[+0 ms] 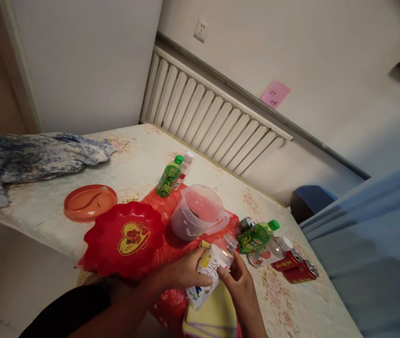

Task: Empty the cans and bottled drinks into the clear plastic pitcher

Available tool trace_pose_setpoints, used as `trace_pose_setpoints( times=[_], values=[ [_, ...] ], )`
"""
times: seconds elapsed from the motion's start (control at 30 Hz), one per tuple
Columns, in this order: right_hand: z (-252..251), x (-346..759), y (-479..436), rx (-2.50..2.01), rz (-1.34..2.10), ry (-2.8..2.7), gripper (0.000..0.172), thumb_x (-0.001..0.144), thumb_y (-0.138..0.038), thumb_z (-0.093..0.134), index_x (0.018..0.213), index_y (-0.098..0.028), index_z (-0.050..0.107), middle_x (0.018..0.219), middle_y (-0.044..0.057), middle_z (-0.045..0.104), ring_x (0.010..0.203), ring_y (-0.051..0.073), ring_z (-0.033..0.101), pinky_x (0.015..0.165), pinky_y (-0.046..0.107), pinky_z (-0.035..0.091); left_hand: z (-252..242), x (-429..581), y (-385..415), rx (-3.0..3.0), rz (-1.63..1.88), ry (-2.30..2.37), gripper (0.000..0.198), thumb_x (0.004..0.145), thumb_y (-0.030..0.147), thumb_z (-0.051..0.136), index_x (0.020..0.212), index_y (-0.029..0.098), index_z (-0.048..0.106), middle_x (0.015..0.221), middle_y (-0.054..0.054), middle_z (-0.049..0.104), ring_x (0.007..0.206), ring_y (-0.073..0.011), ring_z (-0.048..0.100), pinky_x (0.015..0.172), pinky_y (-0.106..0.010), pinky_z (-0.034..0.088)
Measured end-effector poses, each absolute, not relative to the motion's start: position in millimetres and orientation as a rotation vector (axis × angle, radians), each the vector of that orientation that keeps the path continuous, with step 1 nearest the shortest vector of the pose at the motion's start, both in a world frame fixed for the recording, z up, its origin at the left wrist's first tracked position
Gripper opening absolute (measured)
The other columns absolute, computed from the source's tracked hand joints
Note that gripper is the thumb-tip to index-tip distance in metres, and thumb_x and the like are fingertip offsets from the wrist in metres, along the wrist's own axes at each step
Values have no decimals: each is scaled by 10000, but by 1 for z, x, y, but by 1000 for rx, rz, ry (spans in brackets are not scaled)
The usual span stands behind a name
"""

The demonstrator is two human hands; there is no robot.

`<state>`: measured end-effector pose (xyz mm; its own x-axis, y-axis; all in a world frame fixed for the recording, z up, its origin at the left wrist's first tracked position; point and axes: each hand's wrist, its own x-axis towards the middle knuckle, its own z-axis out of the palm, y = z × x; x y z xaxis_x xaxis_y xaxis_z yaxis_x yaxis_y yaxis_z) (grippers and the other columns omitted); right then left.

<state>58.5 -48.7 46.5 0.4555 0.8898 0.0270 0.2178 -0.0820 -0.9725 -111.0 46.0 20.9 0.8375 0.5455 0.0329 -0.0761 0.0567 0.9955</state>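
Head view, held bottle: a clear bottle with a white printed label (212, 268), low in the frame just right of centre, tilted with its neck toward the upper right.
Left hand: the left hand (193, 271) curls round the bottle's left side, thumb across the label.
Right hand: the right hand (241, 284) grips the other side, thumb pressed on the label.
Below the bottle: a yellow cloth (216, 312), at the bottom edge.
Jug: a translucent jug (185, 224), centre of the frame, just above the bottle, standing on red plastic sheeting (157, 199).
Left of the jug: a red scalloped tray (103, 244) with a yellow heart design; just beyond it, an orange lid-like dish (76, 213).
Above the jug: a green bottle (168, 180) with a white-capped bottle (188, 162) partly behind it.
Right of the hands: a slanting row: a can (245, 224), a green-capped bottle (254, 238), a white-topped bottle (270, 252) and two red cans (300, 272).
Table: a flowered cover (136, 159), a patterned fabric (52, 155) at far left.
Upper middle: a white radiator (203, 105).
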Motion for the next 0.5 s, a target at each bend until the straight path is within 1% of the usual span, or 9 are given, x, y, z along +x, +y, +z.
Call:
trace_pose_setpoints(
  times=[0.17, 0.37, 0.5],
  values=[
    [44, 59, -49, -1578, 740, -978, 762, 674, -427, 804, 1338, -165, 538, 1150, 141, 701, 928, 291, 706, 777, 390, 589, 23, -112, 46, 1415, 474, 398, 599, 662, 219, 684, 1231, 177, 500, 1071, -62, 671, 966, -273, 643, 737, -309, 520],
    [43, 57, -49, -1595, 751, -988, 745, 690, -439, 785, 1329, -155, 526, 1143, 137, 699, 918, 275, 706, 771, 369, 588, 25, -114, 47, 1436, 487, 379, 592, 671, 246, 692, 1228, 181, 504, 1090, -57, 672, 978, -258, 640, 772, -307, 520],
    [47, 52, -50, -1624, 723, -1008, 791, 692, -439, 770, 1364, -128, 490, 1143, 143, 693, 894, 267, 705, 740, 352, 588, 22, -114, 47, 1436, 484, 384, 688, 667, 289, 705, 1297, 169, 455, 1128, -78, 666, 995, -271, 640, 769, -316, 529]
  ],
)
